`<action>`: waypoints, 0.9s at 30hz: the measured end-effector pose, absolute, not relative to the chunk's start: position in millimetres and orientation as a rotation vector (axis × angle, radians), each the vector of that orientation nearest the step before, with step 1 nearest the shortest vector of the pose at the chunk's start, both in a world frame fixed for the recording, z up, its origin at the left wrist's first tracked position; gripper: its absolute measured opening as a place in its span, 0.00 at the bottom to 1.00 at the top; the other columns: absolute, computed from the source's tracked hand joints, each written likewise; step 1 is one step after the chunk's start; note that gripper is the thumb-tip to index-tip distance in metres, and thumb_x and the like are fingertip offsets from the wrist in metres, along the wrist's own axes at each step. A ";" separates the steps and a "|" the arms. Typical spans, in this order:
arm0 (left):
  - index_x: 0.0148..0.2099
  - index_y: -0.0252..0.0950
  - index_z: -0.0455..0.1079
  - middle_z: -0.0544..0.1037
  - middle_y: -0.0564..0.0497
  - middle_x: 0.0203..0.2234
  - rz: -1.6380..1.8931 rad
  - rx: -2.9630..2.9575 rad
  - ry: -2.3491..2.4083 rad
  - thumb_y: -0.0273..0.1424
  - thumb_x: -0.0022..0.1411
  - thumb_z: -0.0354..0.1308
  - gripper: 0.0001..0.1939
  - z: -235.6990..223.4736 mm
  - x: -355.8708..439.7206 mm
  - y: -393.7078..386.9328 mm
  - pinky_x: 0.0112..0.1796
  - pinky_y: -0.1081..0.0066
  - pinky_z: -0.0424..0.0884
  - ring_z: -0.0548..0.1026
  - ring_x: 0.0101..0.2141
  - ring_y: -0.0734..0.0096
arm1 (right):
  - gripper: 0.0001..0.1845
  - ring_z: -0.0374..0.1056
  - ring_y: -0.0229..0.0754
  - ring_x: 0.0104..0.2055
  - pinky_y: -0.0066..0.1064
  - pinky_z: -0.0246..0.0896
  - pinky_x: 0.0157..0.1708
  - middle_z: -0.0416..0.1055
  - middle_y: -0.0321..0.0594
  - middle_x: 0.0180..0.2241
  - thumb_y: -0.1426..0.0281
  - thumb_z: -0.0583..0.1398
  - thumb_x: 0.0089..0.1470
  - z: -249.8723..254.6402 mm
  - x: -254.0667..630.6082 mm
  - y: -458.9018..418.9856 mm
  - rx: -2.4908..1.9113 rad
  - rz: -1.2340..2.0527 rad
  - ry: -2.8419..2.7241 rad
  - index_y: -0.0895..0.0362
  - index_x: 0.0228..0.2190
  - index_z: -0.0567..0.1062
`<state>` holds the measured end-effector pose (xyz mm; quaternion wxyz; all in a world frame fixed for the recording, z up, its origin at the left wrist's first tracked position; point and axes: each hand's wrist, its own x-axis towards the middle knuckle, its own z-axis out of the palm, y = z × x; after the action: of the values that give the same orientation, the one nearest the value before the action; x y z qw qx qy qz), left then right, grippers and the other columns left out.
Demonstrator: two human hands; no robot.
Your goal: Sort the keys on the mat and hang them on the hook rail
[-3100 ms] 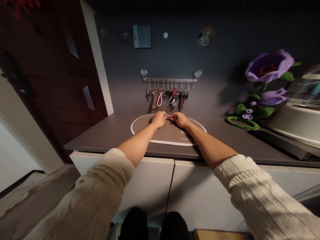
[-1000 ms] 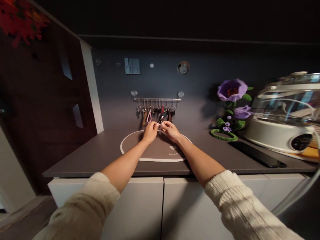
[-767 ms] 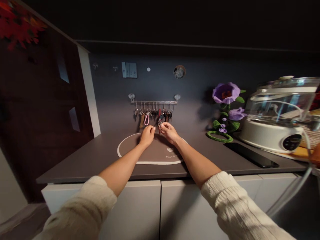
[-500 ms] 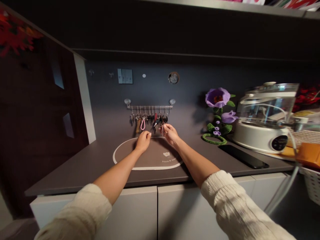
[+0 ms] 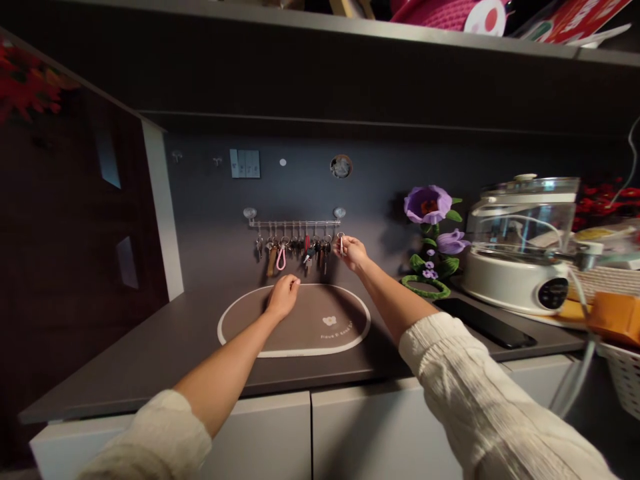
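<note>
A clear rack [image 5: 295,223] on suction cups is fixed to the dark wall, and several bunches of keys [image 5: 309,252] hang from its hooks. Among them are a pink loop strap [image 5: 281,257] and a brown strap [image 5: 271,261]. At the rack's right end, my right hand [image 5: 353,253] pinches a key ring [image 5: 341,243] between thumb and fingers, apart from the hanging bunches. Over the brown oval mat [image 5: 313,337], below the rack, my left hand [image 5: 284,295] is closed with curled fingers; whatever may be inside is hidden.
On the counter's right stand a purple crocheted flower [image 5: 429,203], a black phone [image 5: 485,323] and a white appliance with a clear top [image 5: 510,273]. An orange box [image 5: 616,315] is beyond. A shelf [image 5: 320,73] overhangs the counter.
My right hand has moved right, away from the hanging keys, with the key ring in its fingers. My left hand stays over the mat, still closed. The view has tilted slightly up.
</note>
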<state>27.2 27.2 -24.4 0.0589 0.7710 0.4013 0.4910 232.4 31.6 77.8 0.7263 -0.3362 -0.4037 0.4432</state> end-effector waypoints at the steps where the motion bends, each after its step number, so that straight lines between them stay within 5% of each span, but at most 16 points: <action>1: 0.31 0.35 0.65 0.72 0.48 0.29 1.482 2.337 1.216 0.31 0.60 0.44 0.10 -24.3 27.2 27.1 0.38 0.68 0.64 0.69 0.34 0.69 | 0.05 0.65 0.29 0.22 0.23 0.65 0.25 0.67 0.31 0.20 0.76 0.57 0.48 80.5 232.2 33.5 -0.752 0.974 -0.889 0.58 0.24 0.65; 19: 0.30 0.34 0.65 0.72 0.48 0.28 1.486 2.334 1.254 0.31 0.60 0.44 0.11 -19.9 28.3 20.9 0.35 0.70 0.63 0.68 0.32 0.69 | 0.07 0.61 0.28 0.17 0.19 0.59 0.17 0.64 0.32 0.15 0.83 0.53 0.45 82.6 233.9 63.8 -0.814 1.026 -0.850 0.60 0.23 0.67; 27: 0.30 0.34 0.65 0.72 0.48 0.28 1.489 2.336 1.271 0.31 0.60 0.44 0.11 -20.4 28.1 22.3 0.35 0.69 0.63 0.68 0.32 0.70 | 0.04 0.62 0.28 0.18 0.19 0.61 0.18 0.64 0.32 0.17 0.78 0.56 0.49 69.2 233.8 64.5 -0.850 1.027 -0.817 0.59 0.25 0.67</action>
<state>28.1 22.3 -20.4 0.0468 0.7656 0.4166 0.4880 233.8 64.5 69.2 0.7096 -0.3830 -0.3682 0.4629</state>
